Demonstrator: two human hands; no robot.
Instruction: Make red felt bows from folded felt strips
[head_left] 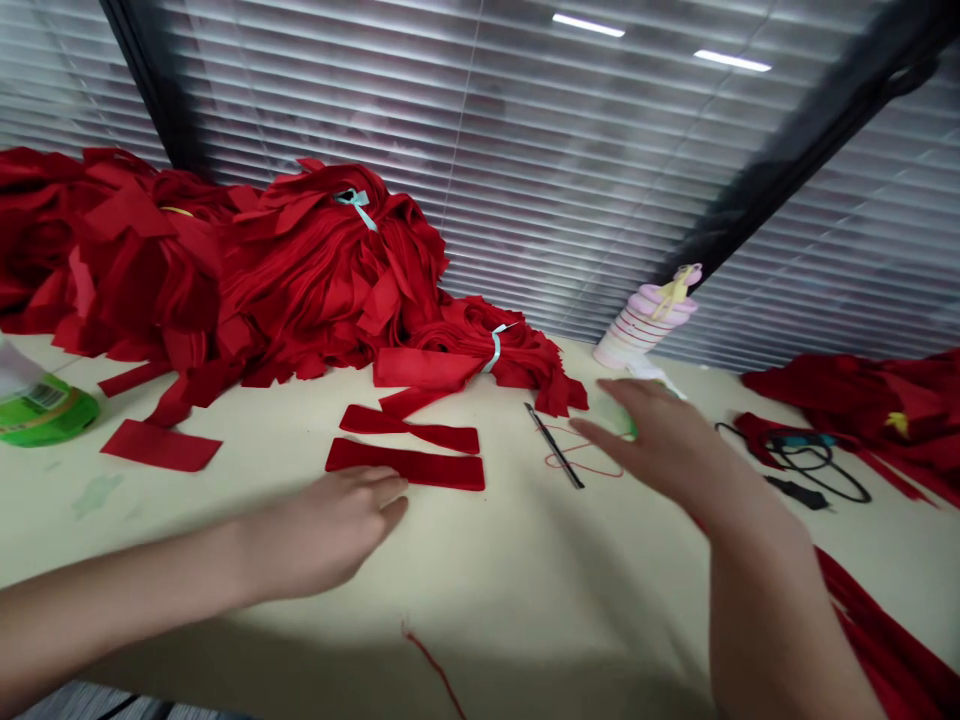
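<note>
My left hand [319,525] is low over the table, its fingertips at the lower edge of a flat red fabric strip [427,468]. Its thumb and fingers are a little apart, with nothing seen between them. Just beyond lies a second, twisted red strip [409,428]. My right hand [667,450] reaches forward on the right, open, thumb apart from the fingers. Beyond its fingertips is a small white thing [651,372], partly hidden, and a bit of green shows beside the hand. Left of it lie a thin dark pen-like tool [553,445] and loose red thread [600,470].
Red fabric strips in tied bundles [322,270] are heaped along the blinds [360,90]. A pink-and-white thread cone [645,320] stands at the back. At right lie more red fabric [862,400] and a black cord [825,465]; at left, a green-labelled bottle [49,410].
</note>
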